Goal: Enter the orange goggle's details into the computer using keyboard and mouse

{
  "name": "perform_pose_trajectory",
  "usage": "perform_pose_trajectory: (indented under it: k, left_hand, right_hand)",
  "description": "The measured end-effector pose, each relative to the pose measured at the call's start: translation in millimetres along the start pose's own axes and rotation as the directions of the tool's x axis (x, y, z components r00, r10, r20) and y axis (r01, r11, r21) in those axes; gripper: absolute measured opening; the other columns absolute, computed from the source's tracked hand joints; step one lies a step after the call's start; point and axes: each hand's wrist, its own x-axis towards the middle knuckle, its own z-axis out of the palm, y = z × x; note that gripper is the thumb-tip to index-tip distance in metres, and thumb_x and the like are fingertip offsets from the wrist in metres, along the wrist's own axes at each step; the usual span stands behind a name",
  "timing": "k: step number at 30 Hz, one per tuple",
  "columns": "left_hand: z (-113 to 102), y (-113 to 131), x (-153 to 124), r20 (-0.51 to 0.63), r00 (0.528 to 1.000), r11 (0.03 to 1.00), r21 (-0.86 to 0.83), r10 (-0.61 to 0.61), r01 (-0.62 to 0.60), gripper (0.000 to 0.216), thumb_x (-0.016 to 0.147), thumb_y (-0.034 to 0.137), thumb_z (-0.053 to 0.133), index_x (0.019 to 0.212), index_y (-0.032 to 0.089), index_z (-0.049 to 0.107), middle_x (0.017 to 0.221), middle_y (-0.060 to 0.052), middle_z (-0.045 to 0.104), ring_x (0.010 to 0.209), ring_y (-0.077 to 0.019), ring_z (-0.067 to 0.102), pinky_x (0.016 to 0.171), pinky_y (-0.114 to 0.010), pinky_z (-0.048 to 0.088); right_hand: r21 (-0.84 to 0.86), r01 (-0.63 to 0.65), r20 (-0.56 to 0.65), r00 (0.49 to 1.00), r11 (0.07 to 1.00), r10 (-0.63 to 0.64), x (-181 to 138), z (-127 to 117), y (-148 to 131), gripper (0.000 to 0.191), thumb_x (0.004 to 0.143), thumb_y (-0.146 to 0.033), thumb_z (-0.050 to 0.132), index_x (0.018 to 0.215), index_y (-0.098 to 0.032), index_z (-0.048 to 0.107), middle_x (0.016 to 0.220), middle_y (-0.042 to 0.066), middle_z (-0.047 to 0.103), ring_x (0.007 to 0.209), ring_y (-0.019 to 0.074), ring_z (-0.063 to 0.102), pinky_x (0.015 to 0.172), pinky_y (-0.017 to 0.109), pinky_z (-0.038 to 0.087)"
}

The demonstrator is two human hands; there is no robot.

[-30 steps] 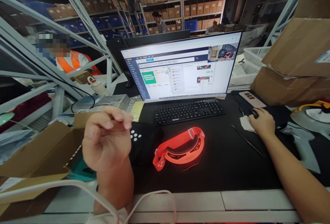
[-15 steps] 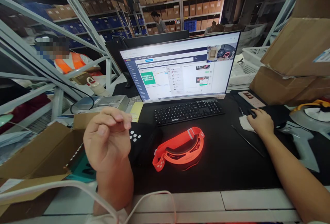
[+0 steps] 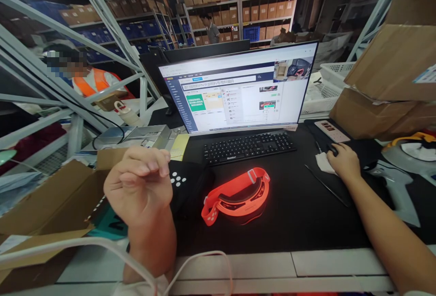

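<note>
A: Nearest of all, what's there?

B: A white cable [image 3: 190,264] loops over the near edge of the desk [image 3: 327,264]. Just past it the left hand [image 3: 138,187] is raised off the surface, fingers curled loosely inward with the tips near the thumb, and I see nothing between them. It's in front of an open cardboard box [image 3: 44,200] at near left and a black pouch with white dots [image 3: 185,182].

A: And the orange thing?

B: Orange ski goggles [image 3: 236,196] lie on the black desk mat [image 3: 306,214], near the middle, just right of the pouch and apart from both hands. The strap curls round at their left end.

A: The right hand?

B: The right hand [image 3: 344,162] lies palm down at far right on the mat, fingers draped over a black mouse [image 3: 334,150], beside a scrap of white paper [image 3: 322,163]. A thin black pen [image 3: 327,186] lies just nearer. To the right is a grey handheld scanner [image 3: 395,182].

A: Farther back?

B: A black keyboard [image 3: 248,146], then the lit monitor [image 3: 238,89] showing a web page with product photos. Stacked cardboard cartons [image 3: 391,69] stand at far right. At far left a person in an orange vest [image 3: 90,82] sits behind white shelf struts, and another person [image 3: 211,28] stands among distant carton shelves.
</note>
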Motion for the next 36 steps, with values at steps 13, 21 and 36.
perform_pose_trajectory:
  k: [13, 21, 36]
  left_hand:
    - [6.7, 6.8, 5.8, 0.062, 0.998, 0.999, 0.029, -0.025, 0.024, 0.04, 0.092, 0.047, 0.074, 0.063, 0.022, 0.065, 0.061, 0.001, 0.051, 0.049, -0.0128, 0.046, 0.052, -0.03, 0.044]
    - [-10.1, -19.6, 2.7, 0.236, 0.966, 0.983, 0.171, -0.104, 0.064, 0.024, 0.096, 0.039, 0.07, 0.085, 0.019, 0.078, 0.073, -0.004, 0.067, 0.066, -0.0171, 0.062, 0.061, -0.029, 0.05]
    - [-20.9, -184.3, 1.1, 0.133, 0.238, 0.096, 0.982, -0.962, -0.162, 0.064, 0.091, 0.04, 0.06, 0.149, 0.011, 0.062, 0.16, -0.019, 0.053, 0.148, -0.0336, 0.053, 0.126, -0.04, 0.039]
  right_hand:
    - [0.04, -0.024, -0.018, 1.0, 0.999, 0.024, -0.1, 2.3, 2.3, 0.056, 0.092, -0.042, 0.052, 0.136, -0.016, 0.073, 0.15, 0.017, 0.063, 0.13, 0.0361, 0.062, 0.112, 0.051, 0.049]
    - [0.044, -0.022, -0.018, 1.0, 0.999, 0.023, 2.0, 4.1, 3.9, 0.052, 0.09, -0.041, 0.054, 0.13, -0.016, 0.076, 0.148, 0.015, 0.065, 0.13, 0.0337, 0.062, 0.114, 0.048, 0.048]
    - [0.119, -0.02, 0.038, 0.999, 0.993, 0.015, 5.9, -2.7, 6.1, 0.057, 0.09, -0.044, 0.052, 0.137, -0.018, 0.074, 0.15, 0.022, 0.061, 0.135, 0.0453, 0.059, 0.111, 0.062, 0.047]
